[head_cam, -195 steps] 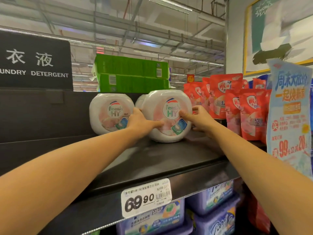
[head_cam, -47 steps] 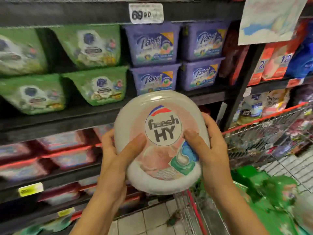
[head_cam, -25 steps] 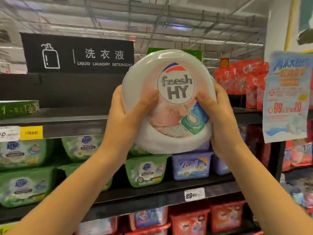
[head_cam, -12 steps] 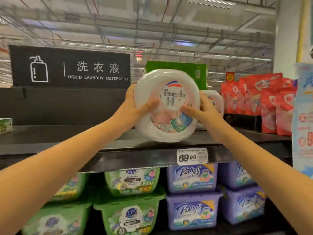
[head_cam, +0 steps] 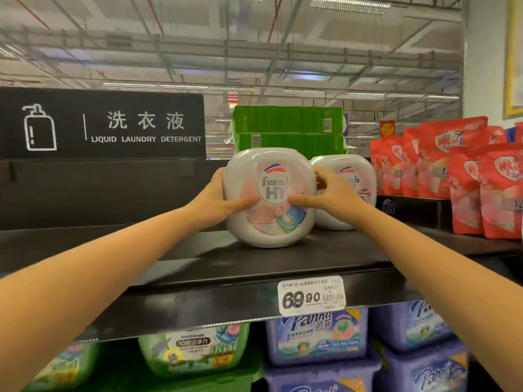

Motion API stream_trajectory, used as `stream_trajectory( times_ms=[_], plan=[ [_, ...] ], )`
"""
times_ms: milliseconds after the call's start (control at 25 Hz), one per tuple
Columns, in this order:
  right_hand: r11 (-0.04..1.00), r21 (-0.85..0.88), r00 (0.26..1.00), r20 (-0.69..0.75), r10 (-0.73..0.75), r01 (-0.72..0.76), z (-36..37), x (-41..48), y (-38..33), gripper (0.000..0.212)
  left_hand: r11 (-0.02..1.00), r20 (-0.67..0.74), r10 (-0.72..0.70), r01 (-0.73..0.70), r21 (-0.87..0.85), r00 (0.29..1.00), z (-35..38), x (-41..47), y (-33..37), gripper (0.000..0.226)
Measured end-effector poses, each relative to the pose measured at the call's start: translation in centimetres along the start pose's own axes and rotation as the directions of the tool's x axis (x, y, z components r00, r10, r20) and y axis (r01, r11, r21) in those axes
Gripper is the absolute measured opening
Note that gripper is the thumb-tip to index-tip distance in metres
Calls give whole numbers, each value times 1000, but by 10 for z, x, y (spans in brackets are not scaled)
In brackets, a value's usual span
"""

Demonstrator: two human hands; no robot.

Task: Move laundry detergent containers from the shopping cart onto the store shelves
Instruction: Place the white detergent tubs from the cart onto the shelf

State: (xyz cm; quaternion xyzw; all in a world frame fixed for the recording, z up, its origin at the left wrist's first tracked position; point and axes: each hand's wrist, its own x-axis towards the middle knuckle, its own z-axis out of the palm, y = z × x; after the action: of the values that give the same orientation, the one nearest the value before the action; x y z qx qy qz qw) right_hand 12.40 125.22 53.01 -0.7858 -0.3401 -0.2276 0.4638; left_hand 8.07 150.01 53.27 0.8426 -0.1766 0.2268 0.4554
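Note:
A round white detergent tub (head_cam: 270, 168) with a "fresh HY" label stands on its edge on the black top shelf (head_cam: 198, 261). My left hand (head_cam: 219, 203) grips its left side, thumb across the front. My right hand (head_cam: 328, 195) grips its right side, thumb on the label. A second white tub (head_cam: 358, 176) of the same kind stands just behind and to the right, partly hidden by my right hand. The shopping cart is out of view.
Green boxes (head_cam: 288, 128) are stacked behind the tubs. Red pouches (head_cam: 464, 179) fill the shelf at right. A black "Liquid Laundry Detergent" sign (head_cam: 102, 125) stands at left. A 69.90 price tag (head_cam: 311, 297) hangs on the shelf edge; green and purple tubs (head_cam: 317, 338) sit below.
Both hands have carried the tub up from cart level and farther back onto the top shelf, where it now rests beside the earlier tub.

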Motion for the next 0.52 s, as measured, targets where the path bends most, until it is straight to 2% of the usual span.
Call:
stream_trajectory(
  times_ms=[120, 280, 440, 520],
  plan=[
    [993, -112, 999, 6, 45, -44, -2, 13, 5, 51, 997, -14, -80, 81, 14, 997, -1, 12, -3, 99],
    [989, -139, 998, -37, 49, -53, 5, 23, 17, 78, 972, -56, -213, 217, 86, 975, 3, 24, -5, 86],
    [950, -311, 998, -62, -11, -9, 6, 31, 23, 75, 973, -66, -227, 230, 35, 972, 3, 34, -9, 73],
    [953, -301, 986, -165, -28, -24, 1, 32, 27, 71, 974, -80, -226, 228, 16, 971, 3, 34, -10, 72]
  ],
)
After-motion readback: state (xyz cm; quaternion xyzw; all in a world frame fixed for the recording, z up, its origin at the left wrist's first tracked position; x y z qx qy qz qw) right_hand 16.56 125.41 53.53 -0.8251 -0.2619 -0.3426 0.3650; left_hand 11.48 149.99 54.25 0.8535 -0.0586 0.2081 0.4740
